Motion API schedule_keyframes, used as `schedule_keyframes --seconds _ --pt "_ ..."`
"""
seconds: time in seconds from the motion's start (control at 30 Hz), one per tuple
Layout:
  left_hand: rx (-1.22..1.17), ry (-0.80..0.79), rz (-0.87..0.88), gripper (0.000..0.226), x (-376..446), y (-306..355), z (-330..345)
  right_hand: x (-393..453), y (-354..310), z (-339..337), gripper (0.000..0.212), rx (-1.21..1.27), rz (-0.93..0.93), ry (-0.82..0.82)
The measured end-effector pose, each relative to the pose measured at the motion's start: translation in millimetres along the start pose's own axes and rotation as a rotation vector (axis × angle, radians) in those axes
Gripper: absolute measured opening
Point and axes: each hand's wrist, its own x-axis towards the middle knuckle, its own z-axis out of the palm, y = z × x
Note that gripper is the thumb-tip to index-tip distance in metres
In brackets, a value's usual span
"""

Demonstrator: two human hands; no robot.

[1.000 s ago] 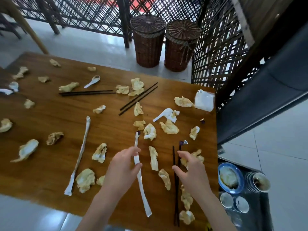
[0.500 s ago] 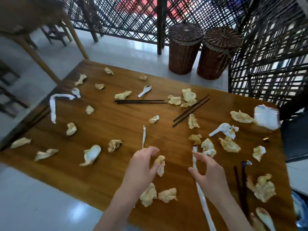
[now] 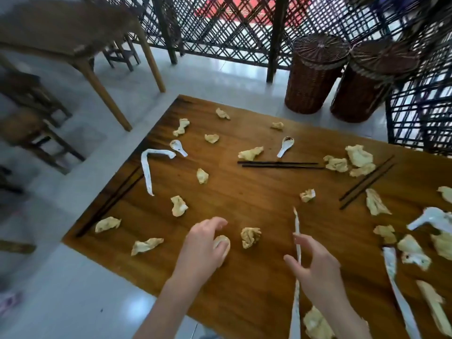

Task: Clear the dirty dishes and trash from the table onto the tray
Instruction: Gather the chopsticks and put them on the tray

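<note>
The wooden table [image 3: 244,196] is strewn with several crumpled napkins, such as one [image 3: 250,237] lying between my hands. My left hand [image 3: 204,243] curls over a pale crumpled napkin [image 3: 222,243] near the front edge and grips it. My right hand [image 3: 316,265] pinches a long white paper wrapper strip [image 3: 297,226] between thumb and fingers. White spoons lie at the back [image 3: 285,146], back left [image 3: 178,148] and right [image 3: 430,219]. Dark chopstick pairs lie at mid-table [image 3: 278,164], right [image 3: 367,182] and left edge [image 3: 110,199]. No tray is in view.
A bent wrapper [image 3: 148,167] lies at the left; another strip [image 3: 397,292] at the right. Two wicker baskets [image 3: 315,74] [image 3: 367,86] stand behind the table by a lattice screen. Another table [image 3: 73,37] and stools stand at the far left.
My view and both hands have shifted left along the table. My left hand now covers a different napkin, and my right hand has left one wrapper strip and taken the strip further left.
</note>
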Motion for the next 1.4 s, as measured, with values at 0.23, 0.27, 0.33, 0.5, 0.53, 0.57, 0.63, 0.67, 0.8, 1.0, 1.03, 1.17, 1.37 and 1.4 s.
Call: schedule_keyframes --seconds 0.23,0.27,0.33,0.5,0.53,0.57,0.63,0.67,0.8,1.0,1.03,1.17,1.37,1.4 --pt "-0.054 0.119 -0.075 0.039 13 -37 -22 17 -45 22 0.053 -0.043 -0.109 -0.056" --pt "-0.058 0.137 -0.086 0.038 16 -45 -27 19 -52 26 0.053 -0.047 -0.120 -0.061" --pt "-0.066 0.156 -0.118 0.038 22 -63 -38 21 -66 35 0.052 -0.051 -0.136 -0.062" --pt "-0.045 0.187 -0.163 0.038 50 -116 -71 26 -107 68 0.053 -0.054 -0.121 -0.022" --pt "-0.037 0.187 -0.159 0.039 57 -129 -79 27 -117 79 0.054 -0.052 -0.104 -0.007" --pt "-0.027 0.180 -0.154 0.039 63 -143 -86 27 -128 91 0.054 -0.052 -0.076 0.010" --pt "0.001 0.165 -0.154 0.039 74 -168 -98 24 -146 113 0.055 -0.062 -0.022 0.043" --pt "0.017 0.152 -0.157 0.039 79 -184 -105 23 -157 127 0.055 -0.061 -0.006 0.060" --pt "0.093 0.079 -0.189 0.041 106 -240 -121 25 -190 174 0.051 -0.028 0.024 0.111" --pt "0.162 0.040 -0.133 0.039 143 -286 -121 38 -215 215 0.050 0.013 0.059 0.117" --pt "0.170 0.036 -0.132 0.039 149 -291 -119 40 -217 219 0.050 0.015 0.068 0.115" --pt "0.231 0.009 -0.185 0.047 165 -303 -113 48 -223 228 0.052 -0.012 0.092 0.110" --pt "0.268 -0.011 -0.250 0.042 174 -312 -107 49 -228 234 0.053 -0.022 0.140 0.105" --pt "0.253 -0.015 -0.257 0.037 175 -312 -106 49 -229 234 0.053 -0.019 0.146 0.102"
